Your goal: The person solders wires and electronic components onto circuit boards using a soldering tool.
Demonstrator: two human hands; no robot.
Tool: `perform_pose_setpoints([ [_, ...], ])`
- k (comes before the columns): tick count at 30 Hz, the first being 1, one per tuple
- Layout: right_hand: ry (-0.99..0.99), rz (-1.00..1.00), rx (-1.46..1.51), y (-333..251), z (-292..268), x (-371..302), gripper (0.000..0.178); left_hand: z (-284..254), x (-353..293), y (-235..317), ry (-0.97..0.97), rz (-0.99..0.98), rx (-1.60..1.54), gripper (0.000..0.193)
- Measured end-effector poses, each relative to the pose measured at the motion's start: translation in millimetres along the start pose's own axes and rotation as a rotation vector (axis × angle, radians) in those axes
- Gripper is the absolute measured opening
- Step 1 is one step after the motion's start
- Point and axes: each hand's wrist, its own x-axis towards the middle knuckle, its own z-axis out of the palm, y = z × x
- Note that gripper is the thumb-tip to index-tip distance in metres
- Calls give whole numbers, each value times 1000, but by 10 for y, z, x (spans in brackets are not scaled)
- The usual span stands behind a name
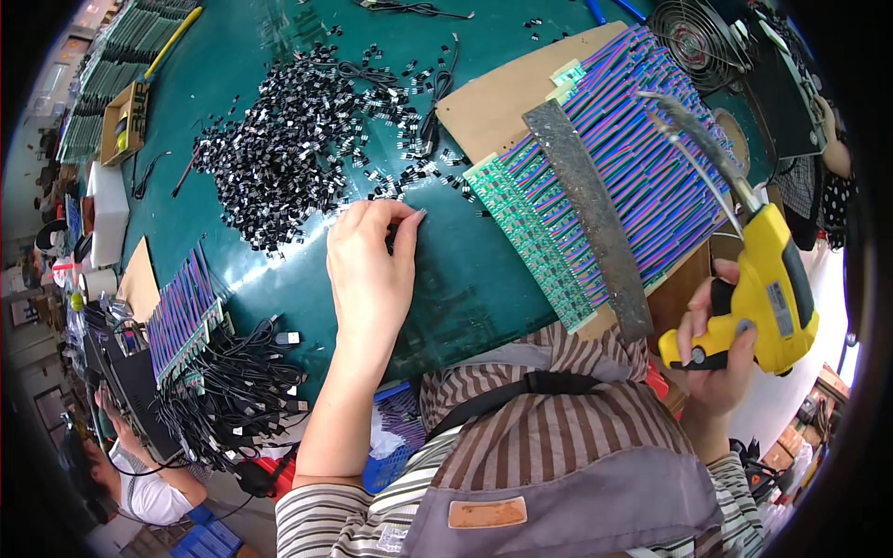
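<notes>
My left hand (367,265) reaches over the green table at the near edge of a heap of small black connectors (288,139). Its thumb and forefinger are pinched together; whatever lies between them is too small to make out. In my right hand (721,358) is a yellow soldering gun (781,288), gripped by its handle, the tip pointing up and left. That tip hangs over rows of blue, purple and red wires (642,149) joined to small green circuit boards (535,242). A dark metal bar (595,223) lies across the wires, and brown cardboard (498,102) is under them.
At the left edge, black USB cables (228,400) lie beside another wire bundle (181,316). A round metal fan (693,42) stands far right. Stacked green boards (121,65) and a small cardboard box (126,121) are far left. Another person (153,484) sits at lower left.
</notes>
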Motion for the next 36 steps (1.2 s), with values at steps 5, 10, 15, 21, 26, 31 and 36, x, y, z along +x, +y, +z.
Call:
perform_pose_setpoints([
  [5, 1, 121, -27, -14, 196, 41, 69, 40, -17, 5, 23, 77, 128, 7],
  [10, 1, 334, 62, -41, 308, -10, 66, -58, -47, 250, -11, 30, 119, 6],
  [15, -299, 228, -258, 74, 487, 67, 53, -246, -319, 714, -644, -456, -999, 10],
  [21, -370, 90, -459, 77, 545, 101, 49, -163, -374, 785, -898, -707, -1322, 13],
  [26, -216, 227, -301, 111, 603, 52, 50, -182, -332, 726, -959, -686, -1318, 16],
  [31, -258, 222, -415, 100, 609, 43, 52, -243, -298, 745, -950, -683, -1237, 16],
  [36, -223, 261, -431, 66, 650, 78, 51, -310, -322, 775, -877, -538, -1075, 13],
])
